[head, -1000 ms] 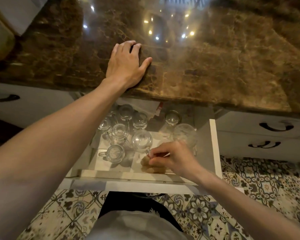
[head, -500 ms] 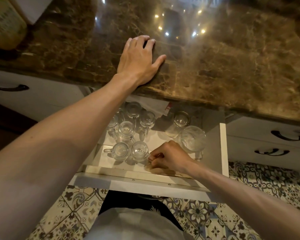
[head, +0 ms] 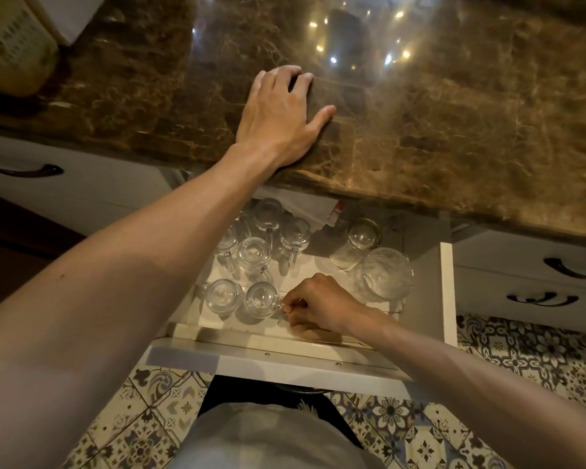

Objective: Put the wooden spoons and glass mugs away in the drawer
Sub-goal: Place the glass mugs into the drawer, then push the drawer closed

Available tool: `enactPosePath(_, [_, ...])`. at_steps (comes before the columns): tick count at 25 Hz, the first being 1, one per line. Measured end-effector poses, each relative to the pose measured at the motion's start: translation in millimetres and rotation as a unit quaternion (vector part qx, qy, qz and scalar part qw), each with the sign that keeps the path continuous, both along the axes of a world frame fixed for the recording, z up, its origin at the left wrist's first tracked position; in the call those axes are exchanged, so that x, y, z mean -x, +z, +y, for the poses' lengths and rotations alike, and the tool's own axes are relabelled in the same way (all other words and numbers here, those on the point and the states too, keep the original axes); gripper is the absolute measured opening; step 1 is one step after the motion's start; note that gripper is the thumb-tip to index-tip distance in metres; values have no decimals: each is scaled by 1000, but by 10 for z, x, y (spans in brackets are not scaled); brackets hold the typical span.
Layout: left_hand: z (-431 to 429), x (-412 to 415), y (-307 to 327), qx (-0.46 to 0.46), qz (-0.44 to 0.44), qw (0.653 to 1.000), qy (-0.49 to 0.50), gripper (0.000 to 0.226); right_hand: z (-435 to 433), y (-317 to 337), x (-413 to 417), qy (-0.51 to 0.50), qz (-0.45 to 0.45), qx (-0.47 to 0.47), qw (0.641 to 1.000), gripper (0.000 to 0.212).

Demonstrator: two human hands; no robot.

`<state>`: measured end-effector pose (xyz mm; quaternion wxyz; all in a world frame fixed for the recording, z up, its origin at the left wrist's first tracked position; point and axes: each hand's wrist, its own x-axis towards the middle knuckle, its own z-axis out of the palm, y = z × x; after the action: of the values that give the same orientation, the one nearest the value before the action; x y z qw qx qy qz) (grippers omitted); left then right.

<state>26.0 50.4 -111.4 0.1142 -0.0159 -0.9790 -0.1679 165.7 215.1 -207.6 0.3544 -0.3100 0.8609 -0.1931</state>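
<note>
Head view: right hand [head: 318,304] pinches handle of glass mug [head: 261,299]. Mug stands in near row of open drawer [head: 449,292], just beside neighbour mug [head: 222,296] on left. Left hand [head: 278,113] lies flat on countertop [head: 454,130], fingers straight. Step looks like setting mug down. Next, likely: release handle, lift hand clear without knocking glasses.

No legible text or labels anywhere.

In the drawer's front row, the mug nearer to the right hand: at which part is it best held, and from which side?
Take the handle, coming from the right. It sticks out of the mug toward the right hand, which pinches it there. A second mug stands close on the left and other mugs behind, so the round body leaves little room for fingers.
</note>
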Motion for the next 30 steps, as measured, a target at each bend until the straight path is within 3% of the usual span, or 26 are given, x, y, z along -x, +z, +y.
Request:
enactPosePath(5, [-15, 20, -22, 2, 6, 1000, -2, 65, -43, 1, 25, -7, -23, -39, 999, 18])
enactPosePath(8, [-20, 31, -26, 0, 12, 1000, -4, 65, -29, 134, -29, 1, 10, -89, 996, 40])
enactPosePath(10, [-20, 33, -40, 1, 15, 1000, -3, 65, -2, 332, -142, -79, 26, -27, 996, 43])
enactPosePath(12, [-17, 31, -46, -4, 17, 1000, -7, 66, 38, 602, -307, -228, 0, 135, 964, 32])
enactPosePath(13, [-30, 30, -47, -6, 17, 1000, -8, 66, 56, 734, -394, -306, -15, 224, 925, 25])
enactPosePath(15, [-45, 22, -34, -11, 5, 1000, -14, 67, 114, 926, -587, -445, -23, 372, 814, 14])
enactPosePath(18, [-10, -39, 13, -13, -14, 1000, -19, 64, 191, 1051, -941, -626, 27, 492, 604, 19])
enactPosePath(21, [-25, -102, 73, -11, -28, 999, -26, 62, 177, 1061, -1316, -749, 36, 529, 398, 32])
enactPosePath(23, [-38, -128, 89, -8, -35, 999, -37, 61, 161, 994, -1518, -788, -5, 540, 296, 46])
enactPosePath(26, [-48, -129, 91, 11, -46, 998, -44, 61, 72, 784, -1710, -835, -120, 519, 136, 47])
enactPosePath(28, [-45, -134, 98, 16, -49, 998, -48, 61, -43, 619, -1745, -849, -199, 486, 56, 42])
enactPosePath(30, [-46, -144, 89, 23, -52, 997, -47, 61, -184, 465, -1756, -849, -253, 463, 10, 39])
